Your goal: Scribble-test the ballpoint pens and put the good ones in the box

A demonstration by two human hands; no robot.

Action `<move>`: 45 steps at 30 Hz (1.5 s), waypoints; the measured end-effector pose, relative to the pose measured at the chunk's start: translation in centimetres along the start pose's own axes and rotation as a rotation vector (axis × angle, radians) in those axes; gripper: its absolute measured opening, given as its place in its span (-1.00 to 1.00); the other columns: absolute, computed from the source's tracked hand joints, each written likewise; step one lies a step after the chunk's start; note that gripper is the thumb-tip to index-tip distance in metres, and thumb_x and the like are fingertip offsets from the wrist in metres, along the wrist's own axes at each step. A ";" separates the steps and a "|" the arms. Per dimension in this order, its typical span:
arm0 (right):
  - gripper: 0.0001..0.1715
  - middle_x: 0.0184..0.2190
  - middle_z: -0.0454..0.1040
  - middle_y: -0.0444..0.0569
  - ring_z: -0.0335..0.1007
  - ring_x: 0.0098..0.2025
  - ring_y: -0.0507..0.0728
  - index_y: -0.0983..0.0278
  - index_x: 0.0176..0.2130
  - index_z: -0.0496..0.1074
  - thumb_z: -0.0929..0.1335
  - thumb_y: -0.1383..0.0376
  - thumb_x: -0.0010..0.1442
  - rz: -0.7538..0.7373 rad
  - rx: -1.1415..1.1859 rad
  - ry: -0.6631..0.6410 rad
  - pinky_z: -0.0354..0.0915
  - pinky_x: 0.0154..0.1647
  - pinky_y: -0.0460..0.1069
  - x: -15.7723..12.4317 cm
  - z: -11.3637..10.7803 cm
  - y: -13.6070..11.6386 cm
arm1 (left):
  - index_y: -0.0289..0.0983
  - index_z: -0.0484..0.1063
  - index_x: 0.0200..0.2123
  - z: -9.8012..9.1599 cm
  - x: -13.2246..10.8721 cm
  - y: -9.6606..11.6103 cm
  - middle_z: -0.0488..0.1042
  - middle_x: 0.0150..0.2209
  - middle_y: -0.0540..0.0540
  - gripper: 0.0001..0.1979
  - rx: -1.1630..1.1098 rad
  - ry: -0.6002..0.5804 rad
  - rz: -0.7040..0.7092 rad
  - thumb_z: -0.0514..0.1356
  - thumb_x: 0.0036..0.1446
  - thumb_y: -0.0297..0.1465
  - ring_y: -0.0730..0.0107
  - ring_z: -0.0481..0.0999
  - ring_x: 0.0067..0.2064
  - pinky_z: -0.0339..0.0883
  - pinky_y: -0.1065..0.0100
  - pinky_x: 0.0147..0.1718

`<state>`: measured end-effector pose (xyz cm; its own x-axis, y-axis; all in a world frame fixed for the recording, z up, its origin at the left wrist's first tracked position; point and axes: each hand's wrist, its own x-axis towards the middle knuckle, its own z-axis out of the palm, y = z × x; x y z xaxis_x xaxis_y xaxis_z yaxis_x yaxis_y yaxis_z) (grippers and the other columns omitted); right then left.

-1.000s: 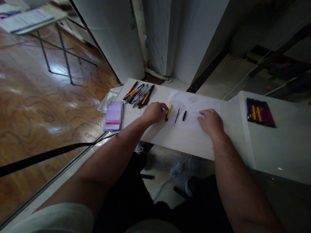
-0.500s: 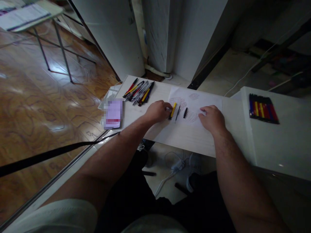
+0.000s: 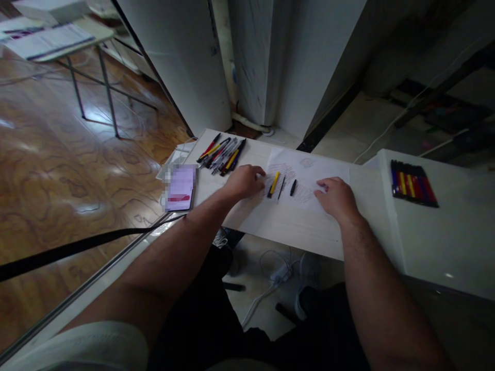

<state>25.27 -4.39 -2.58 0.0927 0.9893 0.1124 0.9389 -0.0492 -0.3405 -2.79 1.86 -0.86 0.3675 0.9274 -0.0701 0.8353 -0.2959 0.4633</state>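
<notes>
My left hand (image 3: 243, 181) rests on the white table (image 3: 294, 232) with its fingers curled together and nothing seen in them. Just right of its fingertips lie a yellow pen barrel (image 3: 274, 184), a thin black refill (image 3: 282, 186) and a short black cap (image 3: 293, 187), all on a sheet of paper (image 3: 309, 172) with red scribbles. My right hand (image 3: 336, 198) lies palm down on the right part of that sheet and holds nothing. A bunch of several pens (image 3: 222, 153) lies at the table's far left.
A phone (image 3: 180, 187) lies at the table's left edge. A box of coloured pens (image 3: 413, 183) sits on the higher white surface at right. White cables (image 3: 270, 278) run on the floor under the table. A folding table (image 3: 58, 38) stands on the wooden floor, far left.
My left hand has let go of the yellow pen barrel and drawn back a little to the left. The barrel now lies free on the paper. My right hand has stayed on the sheet.
</notes>
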 end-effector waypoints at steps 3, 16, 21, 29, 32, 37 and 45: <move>-0.63 -0.13 0.49 0.11 0.45 -0.15 0.17 0.38 -0.11 0.55 0.39 0.34 0.05 -0.020 0.000 -0.002 0.33 0.00 0.02 0.0 0.1 0.0 | -0.14 0.53 -0.02 -0.1 0.0 0.0 0.54 -0.29 -0.09 -0.57 0.007 -0.012 0.001 0.25 -0.04 -0.33 0.35 0.44 -0.33 0.30 0.33 -0.26; -0.64 -0.09 0.48 0.10 0.40 -0.06 0.15 0.38 -0.08 0.55 0.34 0.35 0.12 -0.017 -0.013 -0.033 0.26 0.08 -0.01 0.0 0.6 -0.6 | -0.05 0.54 -0.02 -0.3 0.0 -0.3 0.52 -0.25 -0.09 -0.57 0.098 -0.078 0.018 0.21 -0.01 -0.30 0.33 0.44 -0.32 0.29 0.33 -0.31; -0.65 -0.10 0.49 0.09 0.40 -0.06 0.14 0.35 -0.08 0.55 0.34 0.35 0.13 -0.012 -0.022 -0.045 0.26 0.07 -0.02 0.1 0.7 -0.6 | -0.03 0.53 -0.02 -0.3 0.1 -0.5 0.53 -0.25 -0.08 -0.57 0.111 -0.085 0.019 0.21 -0.02 -0.28 0.31 0.45 -0.31 0.29 0.32 -0.30; -0.65 -0.09 0.52 0.06 0.43 -0.07 0.13 0.32 -0.06 0.53 0.31 0.32 0.16 0.001 -0.038 -0.042 0.26 0.03 -0.04 0.0 -0.1 -1.2 | -0.09 0.55 -0.04 -0.7 0.0 -0.2 0.56 -0.25 -0.09 -0.59 0.053 -0.090 -0.005 0.21 -0.02 -0.30 0.32 0.49 -0.30 0.32 0.35 -0.29; -0.64 -0.14 0.57 0.03 0.47 -0.12 0.15 0.25 -0.06 0.53 0.24 0.31 0.24 0.069 -0.082 0.012 0.29 -0.06 -0.02 -0.1 -0.9 -1.7 | -0.15 0.57 -0.08 -0.7 0.1 -0.4 0.59 -0.27 -0.10 -0.64 0.011 -0.056 -0.044 0.18 0.03 -0.33 0.33 0.51 -0.31 0.33 0.36 -0.29; -0.63 -0.25 0.61 0.00 0.51 -0.25 0.18 0.14 -0.08 0.53 0.22 0.31 0.23 0.127 -0.146 0.023 0.30 -0.19 0.01 -0.3 -1.7 -2.4 | -0.21 0.57 -0.10 -0.7 0.3 -0.6 0.61 -0.24 -0.11 -0.67 0.003 -0.002 -0.092 0.16 0.06 -0.37 0.32 0.54 -0.28 0.34 0.37 -0.27; -0.64 -0.33 0.60 -0.02 0.48 -0.33 0.15 0.15 -0.15 0.54 0.21 0.33 0.20 0.161 -0.170 0.019 0.23 -0.30 -0.03 -0.2 -1.8 -2.6 | -0.20 0.58 -0.13 -0.5 0.3 -0.7 0.61 -0.24 -0.12 -0.69 0.007 0.003 -0.069 0.15 0.07 -0.35 0.32 0.54 -0.29 0.33 0.36 -0.30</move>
<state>23.35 -4.74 -0.04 0.2509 0.9640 0.0877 0.9536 -0.2305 -0.1938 -3.45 2.45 -0.74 0.3082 0.9461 -0.0993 0.8612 -0.2331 0.4516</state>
